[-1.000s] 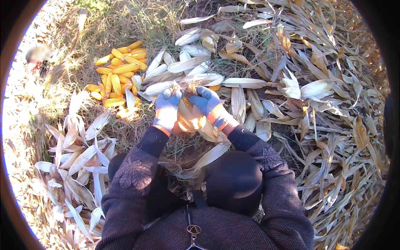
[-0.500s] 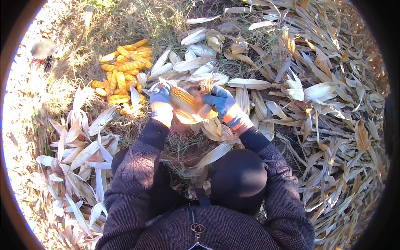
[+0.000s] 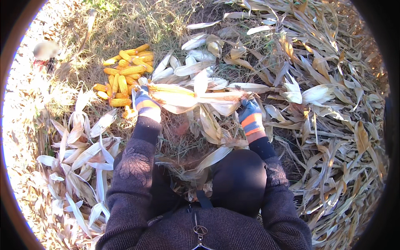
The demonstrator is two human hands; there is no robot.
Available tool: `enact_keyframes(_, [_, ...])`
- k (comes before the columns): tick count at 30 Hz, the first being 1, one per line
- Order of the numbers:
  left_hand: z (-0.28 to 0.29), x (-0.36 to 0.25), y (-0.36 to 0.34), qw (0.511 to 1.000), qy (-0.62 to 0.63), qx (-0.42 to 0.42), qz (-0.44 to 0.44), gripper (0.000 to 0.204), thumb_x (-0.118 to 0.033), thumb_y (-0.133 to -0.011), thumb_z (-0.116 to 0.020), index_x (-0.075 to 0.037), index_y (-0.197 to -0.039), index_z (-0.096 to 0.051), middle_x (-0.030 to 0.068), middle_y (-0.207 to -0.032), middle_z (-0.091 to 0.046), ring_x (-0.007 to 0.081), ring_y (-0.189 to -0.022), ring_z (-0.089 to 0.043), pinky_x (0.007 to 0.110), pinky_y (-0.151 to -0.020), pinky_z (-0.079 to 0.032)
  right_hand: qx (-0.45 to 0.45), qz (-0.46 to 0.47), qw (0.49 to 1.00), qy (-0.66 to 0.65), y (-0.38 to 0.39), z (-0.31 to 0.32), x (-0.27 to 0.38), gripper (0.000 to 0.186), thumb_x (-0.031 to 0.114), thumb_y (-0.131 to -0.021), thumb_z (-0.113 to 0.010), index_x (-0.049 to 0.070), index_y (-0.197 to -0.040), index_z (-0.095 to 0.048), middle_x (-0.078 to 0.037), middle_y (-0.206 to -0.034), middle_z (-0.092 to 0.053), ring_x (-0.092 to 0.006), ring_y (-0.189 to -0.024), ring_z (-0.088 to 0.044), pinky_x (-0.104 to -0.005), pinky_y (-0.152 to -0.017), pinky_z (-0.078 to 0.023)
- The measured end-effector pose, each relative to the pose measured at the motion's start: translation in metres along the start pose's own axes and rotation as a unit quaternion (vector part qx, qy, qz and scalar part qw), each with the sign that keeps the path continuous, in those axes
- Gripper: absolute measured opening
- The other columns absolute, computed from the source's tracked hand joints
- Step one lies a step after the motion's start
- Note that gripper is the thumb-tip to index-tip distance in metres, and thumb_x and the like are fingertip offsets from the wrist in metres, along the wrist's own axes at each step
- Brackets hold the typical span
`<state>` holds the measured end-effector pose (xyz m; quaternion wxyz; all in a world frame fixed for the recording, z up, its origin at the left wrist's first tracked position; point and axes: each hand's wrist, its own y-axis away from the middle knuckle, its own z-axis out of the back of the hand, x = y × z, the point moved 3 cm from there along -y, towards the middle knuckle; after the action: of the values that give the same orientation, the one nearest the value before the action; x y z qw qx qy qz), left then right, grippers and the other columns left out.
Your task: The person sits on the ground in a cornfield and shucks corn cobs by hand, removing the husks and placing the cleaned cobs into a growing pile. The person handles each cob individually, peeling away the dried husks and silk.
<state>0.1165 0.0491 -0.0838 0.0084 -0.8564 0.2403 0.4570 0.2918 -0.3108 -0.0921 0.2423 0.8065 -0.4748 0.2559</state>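
My left hand (image 3: 147,103), in a grey-blue and orange glove, is closed on the left end of a partly peeled corn cob (image 3: 164,89) whose yellow kernels show. Pale husk leaves (image 3: 214,100) stretch from the cob toward the right, some standing up, some hanging. My right hand (image 3: 250,114), gloved the same way, is closed on the far end of those husks, by the brownish silk. Just beyond my left hand lies a pile of bare yellow cobs (image 3: 129,71).
Unpeeled pale ears (image 3: 193,68) lie beyond my hands. Loose husks (image 3: 83,158) are heaped at the left, and a wide spread of dry husks (image 3: 333,146) covers the right. A small blurred shape (image 3: 45,52) is at the far left. My dark knee (image 3: 235,179) is below my hands.
My hands have moved apart: the left leftward, the right rightward. The ear that was upright between them now lies across, its husks pulled back to the right and stretched out.
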Motion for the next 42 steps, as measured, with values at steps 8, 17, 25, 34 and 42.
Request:
enact_keyframes(8, [-0.018,-0.017,0.029,0.988,-0.117,-0.018,-0.100,0.028,-0.023,-0.089,-0.058,-0.003,-0.107,-0.061,0.0081,-0.096,-0.064,0.0193,-0.079,-0.059,0.033,-0.069,-0.048,0.008,-0.046,0.978,0.204,0.004,-0.034,0.018,0.028,0.010,-0.080,-0.071,0.007,-0.106,-0.061,0.000,-0.090,-0.065,-0.0108,-0.073,-0.060,-0.0253,-0.064,-0.049])
enact_keyframes(17, [-0.050,-0.025,0.058,0.986,-0.093,-0.033,-0.138,0.030,-0.024,-0.087,-0.060,-0.005,-0.111,-0.061,0.0076,-0.094,-0.065,0.0216,-0.074,-0.061,0.037,-0.064,-0.050,0.039,0.313,0.702,0.638,0.065,-0.125,0.077,0.027,0.016,-0.078,-0.071,-0.002,-0.092,-0.057,-0.013,-0.079,-0.058,-0.0202,-0.068,-0.055,-0.0310,-0.062,-0.046])
enact_keyframes(25, [-0.065,-0.020,0.066,0.991,-0.055,0.010,-0.123,0.022,-0.013,-0.090,-0.057,-0.002,-0.109,-0.060,0.0072,-0.092,-0.064,0.0196,-0.077,-0.061,0.035,-0.069,-0.052,0.332,0.163,0.743,0.558,0.097,-0.191,0.047,0.014,0.007,-0.084,-0.060,0.000,-0.096,-0.063,-0.013,-0.081,-0.063,-0.0219,-0.070,-0.062,-0.0310,-0.068,-0.049])
enact_keyframes(34, [-0.072,-0.003,0.066,0.976,0.101,0.191,-0.002,0.022,-0.011,-0.090,-0.053,-0.001,-0.108,-0.059,0.0090,-0.103,-0.062,0.0214,-0.093,-0.060,0.035,-0.085,-0.049,0.269,0.283,0.669,0.633,0.025,-0.163,-0.018,0.042,0.013,-0.079,-0.061,0.000,-0.118,-0.053,-0.018,-0.110,-0.057,-0.0360,-0.100,-0.057,-0.0380,-0.087,-0.046])
enact_keyframes(42, [-0.097,-0.004,0.089,0.955,0.168,0.215,0.112,0.026,-0.019,-0.089,-0.052,-0.003,-0.108,-0.057,0.0087,-0.100,-0.062,0.0235,-0.092,-0.060,0.038,-0.085,-0.049,0.224,0.287,0.673,0.644,0.022,-0.157,-0.015,0.048,0.019,-0.079,-0.065,0.002,-0.122,-0.052,-0.020,-0.113,-0.055,-0.0371,-0.104,-0.055,-0.0391,-0.090,-0.045])
